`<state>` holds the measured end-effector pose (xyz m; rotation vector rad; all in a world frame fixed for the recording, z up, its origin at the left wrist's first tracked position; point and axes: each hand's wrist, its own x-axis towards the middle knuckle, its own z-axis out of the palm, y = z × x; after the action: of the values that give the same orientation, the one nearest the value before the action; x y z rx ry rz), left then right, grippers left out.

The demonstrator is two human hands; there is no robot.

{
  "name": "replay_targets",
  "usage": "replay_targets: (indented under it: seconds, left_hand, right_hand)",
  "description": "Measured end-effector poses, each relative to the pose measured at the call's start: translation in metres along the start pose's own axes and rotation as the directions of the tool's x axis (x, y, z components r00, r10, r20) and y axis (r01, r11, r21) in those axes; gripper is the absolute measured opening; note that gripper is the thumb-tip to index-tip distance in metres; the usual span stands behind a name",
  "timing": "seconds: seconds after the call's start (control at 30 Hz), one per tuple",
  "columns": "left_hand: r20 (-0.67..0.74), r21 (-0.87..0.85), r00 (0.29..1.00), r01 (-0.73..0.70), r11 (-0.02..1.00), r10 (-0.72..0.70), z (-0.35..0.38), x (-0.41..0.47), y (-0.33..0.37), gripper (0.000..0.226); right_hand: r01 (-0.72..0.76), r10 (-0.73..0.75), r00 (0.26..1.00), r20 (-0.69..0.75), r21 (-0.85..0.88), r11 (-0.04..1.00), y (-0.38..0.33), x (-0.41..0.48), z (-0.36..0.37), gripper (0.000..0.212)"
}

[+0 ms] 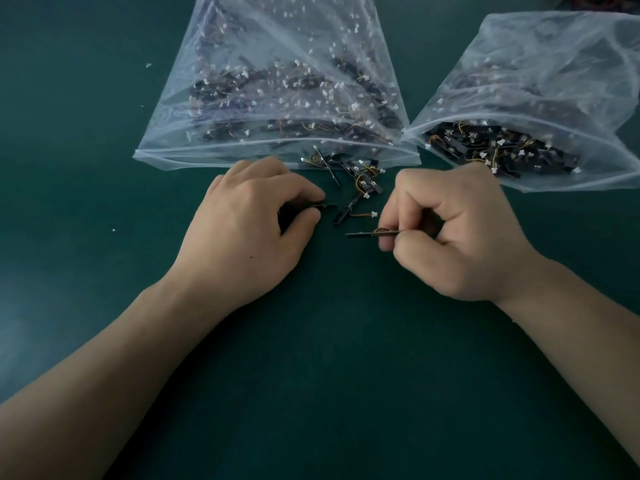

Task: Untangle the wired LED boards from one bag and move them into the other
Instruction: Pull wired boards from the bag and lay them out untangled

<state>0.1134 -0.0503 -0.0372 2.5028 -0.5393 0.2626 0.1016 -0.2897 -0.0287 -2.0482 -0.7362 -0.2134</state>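
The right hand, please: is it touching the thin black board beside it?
Touching. The head view shows the right hand pinching one end of the thin LED board, which sticks out to the left.

black boards (349, 174), green table (86, 168)

Head-worn view (wide-angle), looking down, close over table (69, 98)

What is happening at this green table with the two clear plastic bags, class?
A person works at a dark green table. The left hand pinches one small black wired LED board; the right hand pinches another such board. A loose tangle of boards lies between them at the mouth of the left clear plastic bag. The right clear plastic bag also holds boards.
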Motion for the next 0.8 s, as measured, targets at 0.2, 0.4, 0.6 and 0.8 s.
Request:
replay_targets:
  seconds: [0.2, 0.4, 0.6, 0.8]
  left_hand:
    - [-0.057, -0.081, 0.998, 0.024, 0.996, -0.029, -0.003, 0.001, 0.004, 0.012]
    - [-0.101, -0.153, 0.986, -0.147, 0.977, 0.133, -0.011, -0.006, 0.018, 0.009]
    - [0.038, -0.130, 0.969, -0.236, 0.963, 0.243, -0.005, -0.012, 0.022, 0.020]
    - [0.077, -0.083, 0.957, -0.274, 0.958, 0.280, -0.001, -0.009, 0.021, 0.011]
  right_hand:
    - [0.047, -0.023, 0.997, 0.071, -0.361, 0.931, 0.002, -0.011, -0.008, 0.009]
    - [-0.033, 0.056, 0.955, 0.291, -0.084, 0.996, 0.002, -0.013, -0.022, 0.016]
    - [-0.115, 0.114, 0.972, 0.204, -0.006, 0.993, 0.009, -0.011, -0.021, 0.042]
    - [-0.077, 0.128, 0.967, 0.222, -0.223, 0.972, 0.004, -0.009, -0.017, 0.010]
